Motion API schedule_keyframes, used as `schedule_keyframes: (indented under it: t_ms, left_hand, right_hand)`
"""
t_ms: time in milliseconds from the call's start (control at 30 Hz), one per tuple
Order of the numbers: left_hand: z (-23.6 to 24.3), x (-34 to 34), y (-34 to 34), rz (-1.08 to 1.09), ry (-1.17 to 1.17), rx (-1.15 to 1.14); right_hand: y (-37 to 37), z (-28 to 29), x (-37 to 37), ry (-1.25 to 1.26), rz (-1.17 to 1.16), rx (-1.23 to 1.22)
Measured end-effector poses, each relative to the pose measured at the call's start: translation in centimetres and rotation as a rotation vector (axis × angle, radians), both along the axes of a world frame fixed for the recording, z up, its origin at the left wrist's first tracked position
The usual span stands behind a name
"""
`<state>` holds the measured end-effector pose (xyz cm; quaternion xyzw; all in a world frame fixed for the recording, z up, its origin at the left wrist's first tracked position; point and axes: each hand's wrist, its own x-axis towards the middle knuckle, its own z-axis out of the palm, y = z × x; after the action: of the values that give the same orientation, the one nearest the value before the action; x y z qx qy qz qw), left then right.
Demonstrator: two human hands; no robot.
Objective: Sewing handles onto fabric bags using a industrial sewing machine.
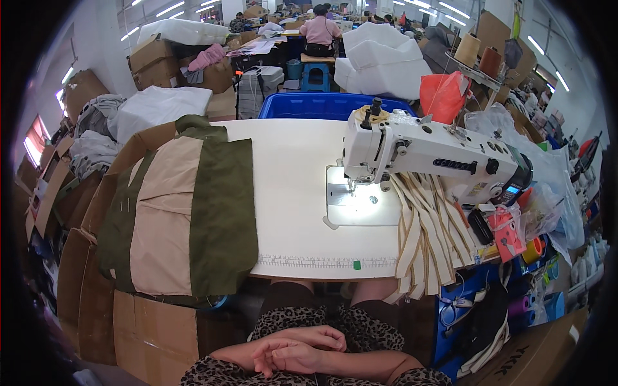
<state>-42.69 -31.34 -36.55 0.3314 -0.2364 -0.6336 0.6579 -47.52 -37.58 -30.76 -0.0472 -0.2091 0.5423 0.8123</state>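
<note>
My forearms cross over my lap, on leopard-patterned cloth. My left hand [324,336] rests to the right of the other, fingers loosely bent, holding nothing I can see. In front of it, my right hand [286,356] lies with slightly curled fingers apart, and it is also bare. Beyond them a white sewing machine [425,145] stands on the white table [293,212], its lamp shining on the metal needle plate [364,199]. At the table's left lie olive-green and beige fabric panels [174,212], untouched. Cream strips with tan edges [425,238] hang off the front edge, right of the needle plate.
Cardboard boxes [154,328] stand at the left, against the table. A blue plastic bin [335,105] sits behind it. Thread cones [468,49] and a red bag [444,96] are at the back right. Farther off, a person in pink [320,32] sits on a blue stool [315,76].
</note>
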Motion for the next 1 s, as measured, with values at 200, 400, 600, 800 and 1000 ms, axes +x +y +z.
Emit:
schedule_keyframes:
  t_ms: [200,400,600,800,1000]
  left_hand:
    - [2.2,-1.4,-1.8,0.005,0.057,0.057]
    - [2.6,-0.3,-1.4,0.019,-0.114,-0.115]
    - [5.7,0.1,-0.2,-0.017,0.049,0.059]
    - [8.6,-1.3,-1.3,0.195,0.196,0.195]
    - [8.2,0.1,0.6,0.124,0.149,0.145]
  right_hand:
    - [0.0,2.2,0.3,0.006,-0.024,-0.229]
    - [0.1,3.5,0.4,0.035,-0.132,-0.206]
    - [-0.1,3.2,0.3,-0.22,-0.168,-0.251]
    - [-0.6,3.5,0.6,-0.127,-0.156,-0.302]
    - [-1.4,3.5,0.6,-0.143,-0.159,-0.32]
